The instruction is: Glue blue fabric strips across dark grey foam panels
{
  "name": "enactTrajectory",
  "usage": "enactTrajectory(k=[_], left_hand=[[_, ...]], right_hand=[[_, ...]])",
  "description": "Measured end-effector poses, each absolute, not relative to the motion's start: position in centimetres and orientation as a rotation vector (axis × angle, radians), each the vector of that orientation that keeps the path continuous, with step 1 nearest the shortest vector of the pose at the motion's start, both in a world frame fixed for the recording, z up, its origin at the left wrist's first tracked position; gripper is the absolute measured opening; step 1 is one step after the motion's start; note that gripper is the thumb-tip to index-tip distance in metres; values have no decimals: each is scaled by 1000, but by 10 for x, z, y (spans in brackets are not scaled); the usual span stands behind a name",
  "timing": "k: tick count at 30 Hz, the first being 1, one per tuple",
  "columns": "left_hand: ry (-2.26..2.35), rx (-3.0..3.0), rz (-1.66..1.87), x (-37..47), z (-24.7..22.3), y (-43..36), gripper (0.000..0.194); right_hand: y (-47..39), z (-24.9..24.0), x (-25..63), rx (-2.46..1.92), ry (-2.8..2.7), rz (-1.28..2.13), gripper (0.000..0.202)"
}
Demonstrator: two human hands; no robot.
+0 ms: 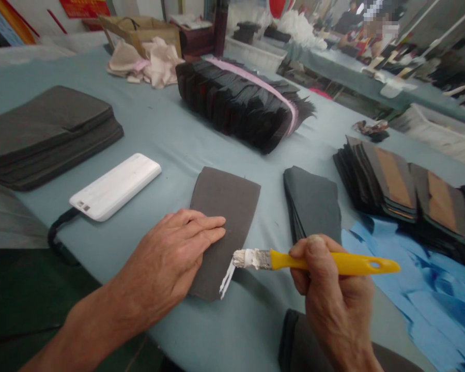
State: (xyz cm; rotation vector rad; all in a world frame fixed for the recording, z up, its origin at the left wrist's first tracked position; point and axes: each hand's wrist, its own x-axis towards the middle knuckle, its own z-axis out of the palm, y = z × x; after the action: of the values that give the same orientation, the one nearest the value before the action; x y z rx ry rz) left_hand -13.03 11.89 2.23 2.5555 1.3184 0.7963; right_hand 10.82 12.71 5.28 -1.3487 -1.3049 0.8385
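Worktop [158, 124] supports the panel [228, 196], lying beneath the left hand [174, 253], fingers [207, 225] flat, unclenched; right hand [331, 289] grips the brush [356, 263]; excess paste [250, 258] could smear if it slips.

grey-brown panel [230, 199] | flat, right edge white-streaked | yellow-handled brush [282, 260] | level, tip white-caked, at streak

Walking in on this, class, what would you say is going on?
The left hand rests on a dark grey piece on the table. The right hand holds a yellow-handled brush, its white-smeared bristles at the piece's right edge. A white streak runs from there toward the near corner. A dark stack lies to the right, a white device to the left.
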Motion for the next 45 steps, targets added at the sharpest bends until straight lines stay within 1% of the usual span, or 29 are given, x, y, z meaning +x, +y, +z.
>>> enactTrajectory(k=[8,17,27,39,45], left_hand=[[1328,2607,866,-130,22,120,42],[1377,2633,849,-129,26,120,44],[1380,2698,927,-131,22,121,41],[1405,2704,817,-135,12,116,47],[1396,2766,837,-131,18,117,47]], right_hand=[[149,52,108,-1309,-1293,820,51],[170,46,114,-1296,-1239,866,52],[191,45,124,-1236,-1364,865,58],[236,39,133,-1182,-1407,777,55],[257,44,133,-1170,-1378,737,55]])
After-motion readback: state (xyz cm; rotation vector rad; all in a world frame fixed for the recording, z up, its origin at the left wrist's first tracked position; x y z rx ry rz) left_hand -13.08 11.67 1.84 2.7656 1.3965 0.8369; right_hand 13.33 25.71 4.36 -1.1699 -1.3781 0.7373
